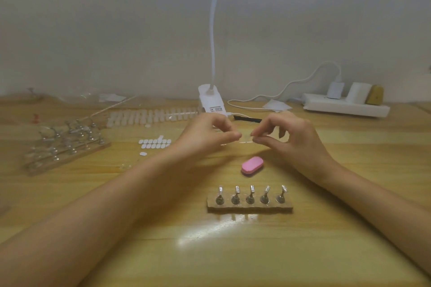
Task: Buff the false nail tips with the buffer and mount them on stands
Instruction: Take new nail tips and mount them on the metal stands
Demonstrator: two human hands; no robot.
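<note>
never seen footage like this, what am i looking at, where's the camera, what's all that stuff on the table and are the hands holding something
There is no machine here. This is one picture from a camera worn on a person's head, looking down at their own bare hands over a wooden table. The left hand and right hand meet in the middle, fingers pinched as if on something tiny or clear; I cannot make out what. Nearest the person is a base with five metal nail stands, and just beyond it lies the pink buffer. To the left are white oval pads, rows of false nail tips and a cluster of clear stands. At the back are a clip lamp and a power strip.
</note>
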